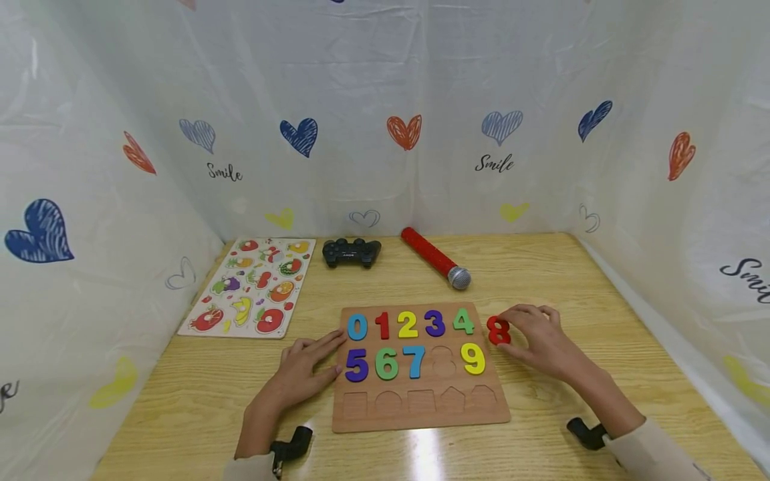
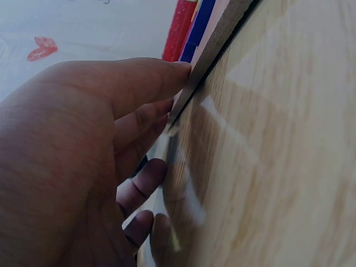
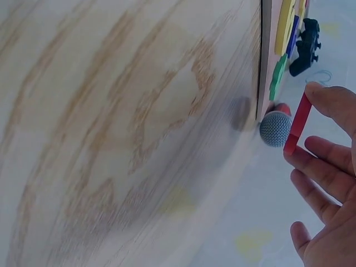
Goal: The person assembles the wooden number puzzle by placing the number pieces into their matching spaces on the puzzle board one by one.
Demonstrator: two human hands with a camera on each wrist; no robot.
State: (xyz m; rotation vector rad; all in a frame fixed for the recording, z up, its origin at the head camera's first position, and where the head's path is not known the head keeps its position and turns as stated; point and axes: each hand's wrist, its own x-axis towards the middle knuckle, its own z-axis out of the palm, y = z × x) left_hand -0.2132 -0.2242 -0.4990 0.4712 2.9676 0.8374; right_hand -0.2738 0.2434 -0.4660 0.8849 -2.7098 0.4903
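Observation:
A wooden number puzzle board (image 1: 421,419) lies on the table with coloured digits 0 to 7 and 9 set in its two upper rows. The eight-shaped recess (image 1: 444,361) is bare, as are the shape recesses along the bottom row. My right hand (image 1: 541,341) pinches the red number 8 (image 1: 498,331) between thumb and fingers, just off the board's right edge; the right wrist view shows the piece (image 3: 298,123) edge-on, above the table. My left hand (image 1: 303,371) touches the board's left edge with its thumb and fingertips, fingers nearly straight, as the left wrist view (image 2: 128,94) also shows.
Behind the board lie a black game controller (image 1: 351,253) and a red microphone (image 1: 434,257) with a silver head. A fruit puzzle board (image 1: 246,287) sits at the back left. A white curtain (image 1: 361,80) printed with hearts surrounds the wooden table (image 1: 210,414).

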